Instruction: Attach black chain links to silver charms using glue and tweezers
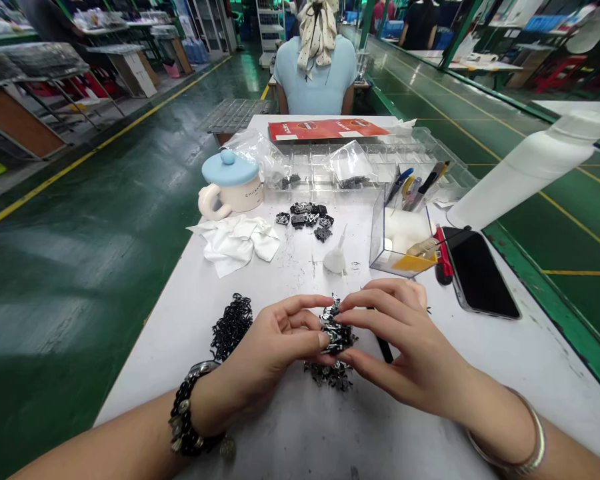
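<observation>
Near the middle of the table, my left hand (290, 337) pinches a small black and silver part (336, 335) between thumb and fingers. From the other side, my right hand (397, 330) curves round the same part, its fingertips at the top and its thumb low at the side. Below the fingers lies a pile of small black and silver pieces (330, 377), partly hidden by the hands. Left of my left hand is a heap of black hook-like pieces (233, 323). Farther back sits a cluster of similar black and silver parts (307, 217). Partly under my right hand lies a dark stick-like tool (384, 348).
A lidded mug (237, 190) and white cloth (240, 243) are at the left. A small white dropper bottle (335, 259) stands ahead. To the right are a clear pen box (405, 233), a phone (480, 273) and a white bottle (525, 173). Behind lies a clear compartment tray (310, 157).
</observation>
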A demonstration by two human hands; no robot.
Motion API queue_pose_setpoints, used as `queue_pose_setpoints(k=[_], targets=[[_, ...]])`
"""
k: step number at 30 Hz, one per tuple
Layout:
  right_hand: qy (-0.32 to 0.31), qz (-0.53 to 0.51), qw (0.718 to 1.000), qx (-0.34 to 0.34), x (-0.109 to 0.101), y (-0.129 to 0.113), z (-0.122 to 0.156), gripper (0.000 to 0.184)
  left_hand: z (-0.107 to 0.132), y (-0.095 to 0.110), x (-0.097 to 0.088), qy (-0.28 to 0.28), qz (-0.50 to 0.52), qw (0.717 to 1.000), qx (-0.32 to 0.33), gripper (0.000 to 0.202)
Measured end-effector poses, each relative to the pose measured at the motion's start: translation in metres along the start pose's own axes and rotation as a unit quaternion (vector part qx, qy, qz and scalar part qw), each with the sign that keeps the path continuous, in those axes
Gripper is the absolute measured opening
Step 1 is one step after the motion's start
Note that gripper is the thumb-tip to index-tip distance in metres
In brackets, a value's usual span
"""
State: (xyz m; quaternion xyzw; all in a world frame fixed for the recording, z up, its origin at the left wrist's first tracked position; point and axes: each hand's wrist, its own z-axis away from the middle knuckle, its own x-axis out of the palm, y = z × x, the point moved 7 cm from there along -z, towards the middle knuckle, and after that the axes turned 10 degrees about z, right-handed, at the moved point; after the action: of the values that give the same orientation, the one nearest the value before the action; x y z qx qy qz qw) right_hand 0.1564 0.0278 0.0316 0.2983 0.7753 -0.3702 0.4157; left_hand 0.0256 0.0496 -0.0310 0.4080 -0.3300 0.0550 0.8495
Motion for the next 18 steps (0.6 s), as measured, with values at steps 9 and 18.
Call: queue_pose_setpoints(k=[9, 18], targets=[[-0.004, -0.009, 1.000, -0.012, 0.0015, -0.0019, -0.0013, 0.017, -0.0007, -0.0050, 0.0029, -0.005, 0.034, 0.998, -0.050, 0.030], [-0.010, -0.007, 1.000, -0.020, 0.0012, -0.0022, -0.0010, 0.019, -0.0006, -0.0073, 0.0011, -0.006, 0.023, 0.997, -0.071, 0.037]])
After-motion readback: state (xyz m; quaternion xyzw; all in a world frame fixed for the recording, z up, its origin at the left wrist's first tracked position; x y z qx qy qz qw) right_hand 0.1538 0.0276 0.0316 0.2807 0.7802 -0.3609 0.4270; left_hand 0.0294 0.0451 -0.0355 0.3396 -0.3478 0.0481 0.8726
